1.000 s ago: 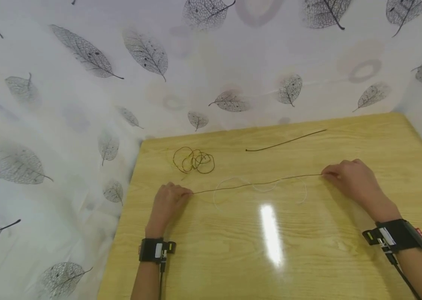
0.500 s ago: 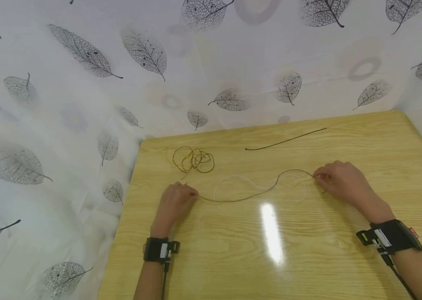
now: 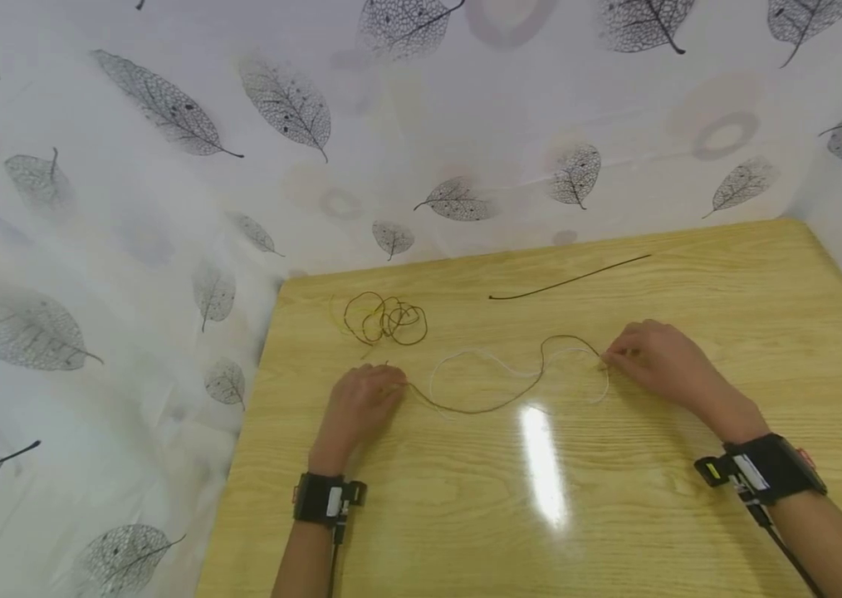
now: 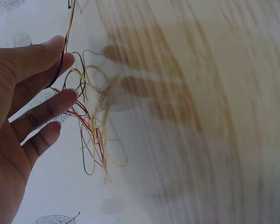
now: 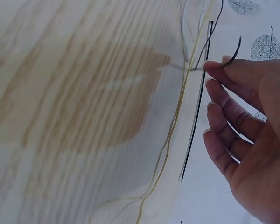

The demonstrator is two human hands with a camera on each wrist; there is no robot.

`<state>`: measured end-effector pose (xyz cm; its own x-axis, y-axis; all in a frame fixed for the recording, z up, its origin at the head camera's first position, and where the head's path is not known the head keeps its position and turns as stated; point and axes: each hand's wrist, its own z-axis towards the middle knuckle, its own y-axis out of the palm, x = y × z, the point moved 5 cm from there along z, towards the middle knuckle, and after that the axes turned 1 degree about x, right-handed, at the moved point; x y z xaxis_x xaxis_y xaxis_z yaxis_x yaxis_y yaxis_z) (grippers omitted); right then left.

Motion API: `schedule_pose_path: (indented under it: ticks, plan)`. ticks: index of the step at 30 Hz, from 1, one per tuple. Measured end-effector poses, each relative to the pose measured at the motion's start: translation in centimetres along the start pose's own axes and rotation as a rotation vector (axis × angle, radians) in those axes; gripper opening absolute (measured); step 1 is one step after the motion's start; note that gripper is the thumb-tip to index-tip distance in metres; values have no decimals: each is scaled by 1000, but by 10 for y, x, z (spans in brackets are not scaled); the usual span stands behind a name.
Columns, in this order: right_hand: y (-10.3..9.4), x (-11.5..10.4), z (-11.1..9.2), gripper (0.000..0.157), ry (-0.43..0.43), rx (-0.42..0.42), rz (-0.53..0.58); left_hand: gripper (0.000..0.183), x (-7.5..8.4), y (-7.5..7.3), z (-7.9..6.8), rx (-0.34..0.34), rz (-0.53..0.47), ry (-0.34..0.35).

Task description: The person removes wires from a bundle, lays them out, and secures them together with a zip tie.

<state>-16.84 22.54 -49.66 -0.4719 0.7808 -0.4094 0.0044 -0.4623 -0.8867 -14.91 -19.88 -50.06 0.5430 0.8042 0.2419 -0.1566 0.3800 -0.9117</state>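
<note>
Step in hand, I'd judge: laying the dark cord (image 3: 466, 412) in a wavy line along the white cord (image 3: 469, 350) on the bench (image 3: 451, 515). Dark cord hangs in a loose S betw. both hands, crossing the white one; can't tell if its middle touches wood. Taking the white cord as clock ctr, L hand (image 3: 361, 407) is at 9 o'clock, R hand (image 3: 660, 365) at 3. L grip: thumb + index closed on dark cord nr one end, other fingers apart; a yellow strand (image 4: 71, 23) runs alongside, unclear if pinched too. R grip: thumb + index pinch the far end, tip poking past, rest loosely bent.

Next move prob. calls for lowering both ends, then easing each grip w/o dragging the curve.

Vs 1 s ago: dark cord was nearly straight; hands are now closer, slack much deeper. Tangled cords (image 3: 385, 334) at 10 o'clock and straight cord (image 3: 570, 283) at 1 o'clock lie as they did.
</note>
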Motion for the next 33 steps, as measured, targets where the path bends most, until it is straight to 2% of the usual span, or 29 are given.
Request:
schedule_pose_path:
  ticks: [9, 17, 23, 33]
  plan:
    - [3, -10, 10, 9, -38, -1, 17, 15, 7, 0, 3, 11, -6, 45]
    - [-5, -2, 12, 12, 72, 35, -41, 15, 11, -4, 6, 25, -43, 54]
    - [-12, -2, 13, 15, 67, 49, -32, 13, 13, -5, 7, 45, -110, 64]
    - [-14, -6, 15, 12, 41, 63, -31, 9, 15, -2, 11, 64, -42, 55]
